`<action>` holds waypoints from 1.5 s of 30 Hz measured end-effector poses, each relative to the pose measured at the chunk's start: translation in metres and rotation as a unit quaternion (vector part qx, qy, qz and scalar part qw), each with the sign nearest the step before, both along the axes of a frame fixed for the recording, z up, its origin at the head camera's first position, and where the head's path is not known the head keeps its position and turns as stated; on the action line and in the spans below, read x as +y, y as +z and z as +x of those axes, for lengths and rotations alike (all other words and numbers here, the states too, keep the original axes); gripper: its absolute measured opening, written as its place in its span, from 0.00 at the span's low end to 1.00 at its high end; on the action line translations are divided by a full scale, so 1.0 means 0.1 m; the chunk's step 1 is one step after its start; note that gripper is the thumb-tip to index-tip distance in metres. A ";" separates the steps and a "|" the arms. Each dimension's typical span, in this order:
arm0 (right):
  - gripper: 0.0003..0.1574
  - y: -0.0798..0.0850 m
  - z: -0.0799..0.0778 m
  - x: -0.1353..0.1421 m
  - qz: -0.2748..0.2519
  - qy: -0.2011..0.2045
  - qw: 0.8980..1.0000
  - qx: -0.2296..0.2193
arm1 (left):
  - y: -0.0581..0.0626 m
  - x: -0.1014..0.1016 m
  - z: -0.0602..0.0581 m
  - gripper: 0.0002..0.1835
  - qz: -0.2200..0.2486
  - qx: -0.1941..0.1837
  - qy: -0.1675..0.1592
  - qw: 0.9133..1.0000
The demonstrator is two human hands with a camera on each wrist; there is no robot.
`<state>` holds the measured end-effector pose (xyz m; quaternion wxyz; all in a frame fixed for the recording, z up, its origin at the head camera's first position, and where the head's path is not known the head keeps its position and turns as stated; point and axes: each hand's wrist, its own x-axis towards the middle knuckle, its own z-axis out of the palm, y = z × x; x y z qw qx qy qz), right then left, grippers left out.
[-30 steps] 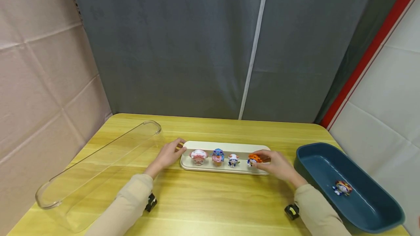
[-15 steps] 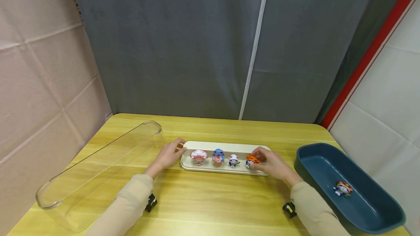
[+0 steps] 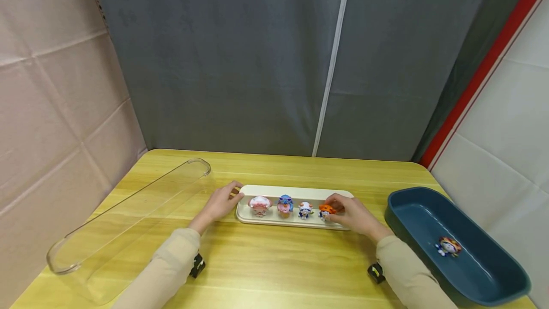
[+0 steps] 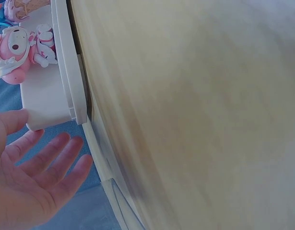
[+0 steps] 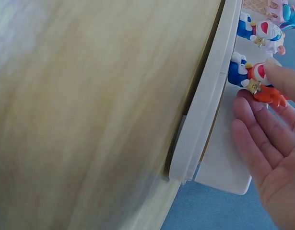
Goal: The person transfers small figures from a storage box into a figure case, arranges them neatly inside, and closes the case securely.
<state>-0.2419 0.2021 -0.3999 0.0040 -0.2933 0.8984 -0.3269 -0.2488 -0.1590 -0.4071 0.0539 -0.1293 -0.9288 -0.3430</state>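
A long cream display tray (image 3: 274,221) lies on the table with several small figurines standing in a row on it. My right hand (image 3: 356,216) holds the orange-topped figurine (image 3: 327,211) at the right end of the row; in the right wrist view the thumb lies over its face, with fingers behind. Beside it stands a white-headed figurine (image 3: 305,210), then a blue-haired one (image 3: 285,206) and a pink one (image 3: 259,205) at the left. My left hand (image 3: 220,205) touches the tray's left end with thumb and forefinger, the other fingers loosely spread (image 4: 65,182).
A deep blue basin (image 3: 484,232) stands at the right, with another figurine (image 3: 448,246) lying in it. On the left side of the table is a clear plastic cover (image 3: 128,223). Grey curtain (image 3: 236,61) hangs behind the table.
My right hand has moved slightly left along the tray with the orange-topped figurine, bringing it nearer the white-headed one. The left hand has stayed in place.
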 end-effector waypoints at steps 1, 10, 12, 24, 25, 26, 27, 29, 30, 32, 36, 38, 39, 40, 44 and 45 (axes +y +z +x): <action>0.18 0.00 0.00 0.00 0.001 0.003 1.000 0.003 | 0.00 0.00 0.00 0.13 0.000 0.000 0.000 1.000; 0.18 0.00 0.00 -0.01 0.002 0.026 0.999 0.023 | -0.01 0.00 0.00 0.13 -0.001 -0.003 0.004 1.000; 0.18 -0.01 0.00 -0.02 0.002 0.027 0.999 0.023 | -0.02 -0.01 0.00 0.13 -0.002 -0.006 0.006 1.000; 0.18 -0.03 0.00 -0.02 0.008 0.027 0.999 0.042 | -0.04 -0.02 -0.02 0.13 -0.006 -0.002 0.005 1.000; 0.18 -0.03 0.00 -0.02 0.008 0.027 0.999 0.042 | -0.04 -0.02 -0.02 0.13 -0.006 -0.003 0.005 1.000; 0.18 -0.03 0.00 -0.02 0.008 0.027 0.999 0.042 | -0.04 -0.02 -0.01 0.13 -0.006 -0.002 0.004 1.000; 0.18 -0.03 0.00 -0.02 0.007 0.027 0.999 0.041 | -0.04 -0.02 -0.02 0.13 -0.004 -0.003 0.005 1.000; 0.18 -0.03 0.00 -0.02 0.005 0.027 0.999 0.039 | -0.04 -0.02 -0.02 0.13 -0.002 -0.004 0.005 1.000; 0.18 -0.03 0.00 -0.02 0.004 0.027 0.999 0.038 | -0.04 -0.02 -0.02 0.13 -0.001 -0.004 0.005 1.000; 0.18 -0.03 0.00 -0.02 0.001 0.029 0.999 0.036 | -0.04 -0.02 -0.02 0.13 -0.001 -0.002 0.004 1.000; 0.18 -0.04 0.00 -0.02 -0.004 0.031 0.999 0.034 | -0.03 -0.01 -0.02 0.13 -0.001 -0.002 0.004 1.000; 0.19 -0.04 0.01 -0.01 -0.006 0.026 0.999 0.030 | -0.03 -0.01 -0.02 0.12 -0.002 -0.003 0.004 1.000; 0.19 -0.03 0.01 0.00 -0.007 0.022 0.999 0.026 | -0.03 0.00 -0.01 0.12 -0.002 -0.002 0.004 1.000; 0.19 -0.03 0.01 0.00 -0.007 0.018 1.000 0.020 | -0.02 0.00 -0.01 0.12 -0.002 -0.003 0.004 1.000; 0.19 0.02 0.03 0.04 -0.004 -0.002 1.000 0.002 | -0.01 0.00 -0.01 0.11 -0.002 0.000 0.003 1.000; 0.19 0.04 0.03 0.06 -0.003 -0.006 1.000 0.000 | -0.01 0.00 -0.01 0.11 -0.002 -0.001 0.004 1.000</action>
